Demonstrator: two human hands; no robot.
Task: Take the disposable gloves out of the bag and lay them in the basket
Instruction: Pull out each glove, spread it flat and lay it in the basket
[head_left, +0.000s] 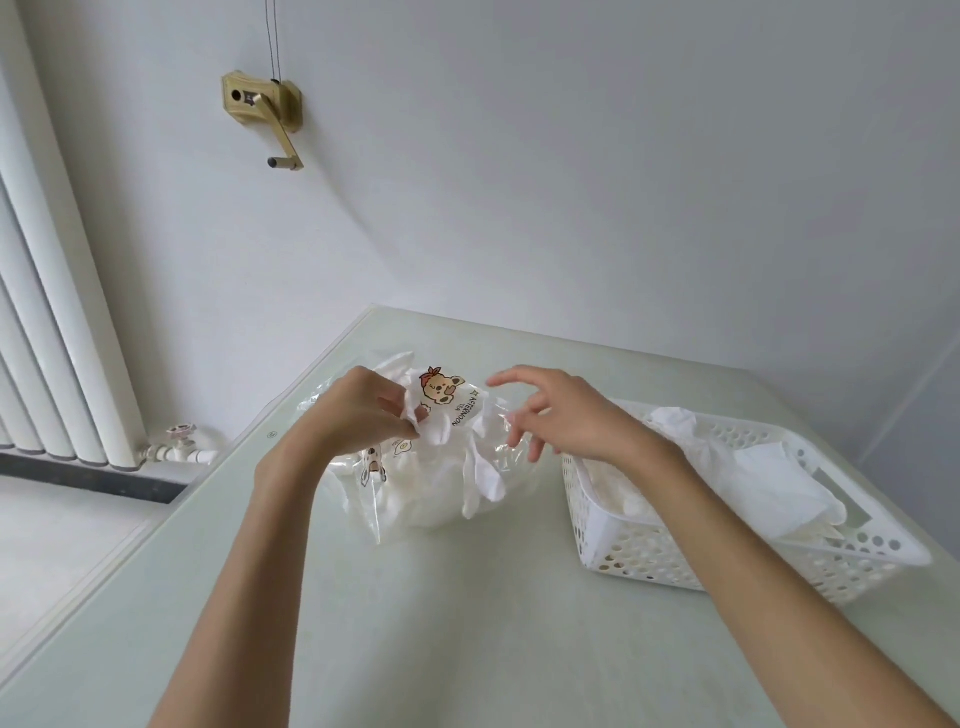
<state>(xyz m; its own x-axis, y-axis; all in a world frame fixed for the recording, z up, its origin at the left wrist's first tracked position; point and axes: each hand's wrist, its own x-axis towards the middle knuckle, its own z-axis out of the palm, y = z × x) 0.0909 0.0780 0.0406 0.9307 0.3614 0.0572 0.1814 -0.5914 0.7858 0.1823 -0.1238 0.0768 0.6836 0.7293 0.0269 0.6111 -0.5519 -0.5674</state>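
Gloves (483, 475), white and crumpled, pinched by left grip (363, 410); right grip (561, 410) spread.

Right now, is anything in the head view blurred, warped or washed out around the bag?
Head view: wide-angle bend curves the radiator and table edges; right hand fingertips slightly motion-blurred; white gloves blend into the clear bag; light soft, shadows faint.

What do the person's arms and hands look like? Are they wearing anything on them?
Both arms are bare all the way to the picture's bottom edge: no sleeves show. The left hand and right hand wear no gloves, and no rings, watch or bracelets can be seen. The fingers are slim, with short, plain nails where they show.
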